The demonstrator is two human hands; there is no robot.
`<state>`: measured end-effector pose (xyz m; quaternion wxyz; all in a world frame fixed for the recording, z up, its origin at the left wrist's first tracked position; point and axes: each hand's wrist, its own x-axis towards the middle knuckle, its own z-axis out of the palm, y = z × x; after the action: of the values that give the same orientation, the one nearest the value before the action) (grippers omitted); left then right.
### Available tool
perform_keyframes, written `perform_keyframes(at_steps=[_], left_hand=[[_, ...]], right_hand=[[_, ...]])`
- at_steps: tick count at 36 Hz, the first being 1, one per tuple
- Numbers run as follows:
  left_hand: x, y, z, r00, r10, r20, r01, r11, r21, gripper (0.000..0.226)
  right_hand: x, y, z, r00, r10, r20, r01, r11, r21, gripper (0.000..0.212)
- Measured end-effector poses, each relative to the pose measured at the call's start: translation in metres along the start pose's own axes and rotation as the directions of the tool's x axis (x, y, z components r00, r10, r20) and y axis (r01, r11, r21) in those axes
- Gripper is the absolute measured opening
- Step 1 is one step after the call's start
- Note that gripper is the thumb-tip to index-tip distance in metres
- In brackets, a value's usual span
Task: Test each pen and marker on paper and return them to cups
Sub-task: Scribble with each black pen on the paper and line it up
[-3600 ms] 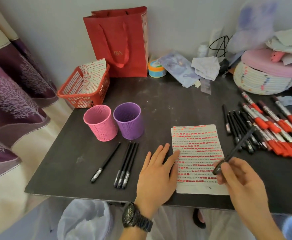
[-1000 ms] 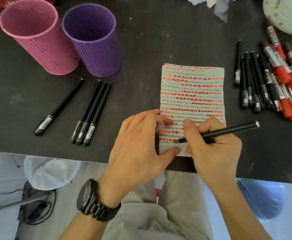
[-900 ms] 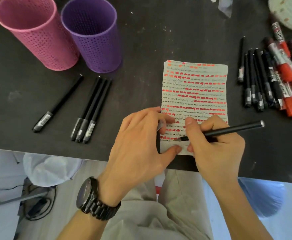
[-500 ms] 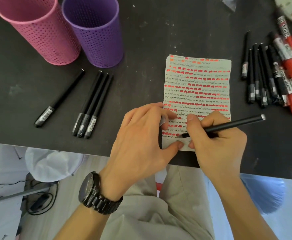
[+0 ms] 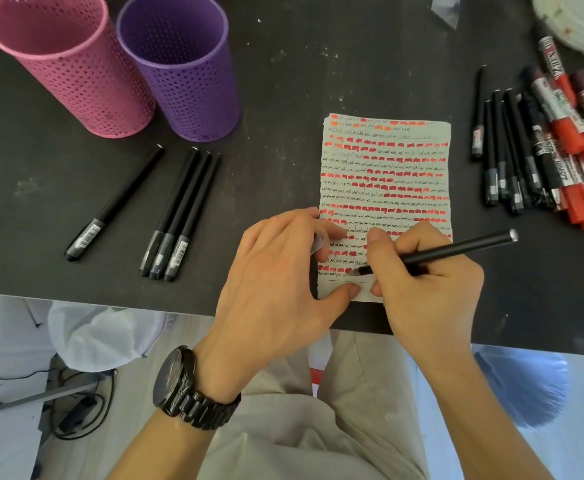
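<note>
- Right hand [image 5: 429, 289] grips a black pen [image 5: 457, 249] in a writing hold, with the thumb and fingers closed around the lower barrel. The uncapped tip rests on the paper [image 5: 386, 168] in the last scribbled row, near the bottom edge. The barrel slants up to the right and ends in a silver stud.
- Left hand [image 5: 276, 282] lies on the paper's lower left corner, thumb pressed on the bottom margin and bent fingers on the left edge. A small pale-grey piece [image 5: 318, 243] shows under the index finger. Cannot tell what it is, or whether the hand is pinching it. There is a black link watch [image 5: 186, 386] on that wrist.
- The paper lies flat on the dark table [image 5: 283, 81], close to the near edge. It is filled with alternating rows of red blocks and black squiggles. These are test marks only, with no readable words.
- Pink cup [image 5: 72, 74] and purple cup [image 5: 186, 81], both perforated, stand upright and touching at far left.
- Lone black pen [image 5: 114, 206] lies near the cups, capped, with a barcode sticker by the near end. Just to its right lie three black pens [image 5: 179, 216] side by side, touching, each with the same kind of sticker.
- Right of the paper is a row of black pens [image 5: 505, 150] with grey labels. Beyond them are red markers [image 5: 581, 143] with white printed barrels. The lettering is too blurred to read.
</note>
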<state>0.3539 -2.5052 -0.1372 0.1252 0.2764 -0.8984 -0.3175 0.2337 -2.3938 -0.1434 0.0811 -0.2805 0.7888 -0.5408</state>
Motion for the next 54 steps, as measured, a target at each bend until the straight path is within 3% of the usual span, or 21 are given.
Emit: perform_keyframes(at_steps=[20, 22, 24, 26, 28, 33, 37, 40, 47, 54], left_hand=[[-0.001, -0.004, 0.003, 0.998, 0.029, -0.047, -0.030, 0.999, -0.017, 0.047], [-0.002, -0.002, 0.001, 0.999, 0.004, -0.041, -0.007, 0.995, -0.096, 0.038], [-0.002, -0.001, -0.002, 0.999, -0.038, -0.019, 0.031, 0.959, -0.282, 0.025], [-0.001, -0.001, -0.009, 0.995, -0.102, -0.001, 0.088, 0.862, -0.500, 0.018], [-0.001, -0.002, -0.013, 0.987, -0.158, -0.013, 0.119, 0.793, -0.598, 0.019], [-0.003, -0.004, -0.008, 0.984, -0.166, -0.071, 0.106, 0.852, -0.513, 0.027], [-0.001, -0.005, -0.002, 0.984, -0.114, -0.138, 0.058, 0.932, -0.358, 0.032], [0.000, -0.003, 0.000, 0.984, -0.128, -0.122, 0.075, 0.927, -0.368, 0.034], [-0.002, -0.001, 0.000, 0.968, -0.119, -0.221, 0.014, 0.905, -0.426, 0.016], [-0.001, -0.002, -0.001, 0.962, -0.128, -0.240, 0.013, 0.903, -0.429, 0.016]], right_hand=[[0.001, -0.001, 0.001, 0.999, 0.024, -0.044, -0.022, 0.999, 0.045, 0.035], [0.003, -0.004, -0.001, 0.994, 0.064, -0.085, -0.052, 0.990, 0.134, 0.036], [0.006, -0.007, -0.004, 0.989, 0.096, -0.113, -0.070, 0.975, 0.212, 0.036], [0.007, -0.010, -0.006, 0.987, 0.124, -0.105, -0.089, 0.954, 0.285, 0.035], [0.007, -0.010, -0.007, 0.987, 0.152, -0.055, -0.118, 0.909, 0.400, 0.033], [0.008, -0.006, -0.013, 0.987, 0.135, 0.084, -0.158, 0.764, 0.625, 0.021], [0.009, -0.007, -0.014, 0.988, 0.134, 0.079, -0.153, 0.759, 0.633, 0.012], [0.009, -0.008, -0.013, 0.988, 0.146, 0.050, -0.144, 0.760, 0.634, 0.015], [0.008, -0.009, -0.014, 0.987, 0.155, 0.049, -0.151, 0.760, 0.633, 0.015], [0.006, -0.010, -0.014, 0.985, 0.171, 0.033, -0.156, 0.785, 0.599, 0.016]])
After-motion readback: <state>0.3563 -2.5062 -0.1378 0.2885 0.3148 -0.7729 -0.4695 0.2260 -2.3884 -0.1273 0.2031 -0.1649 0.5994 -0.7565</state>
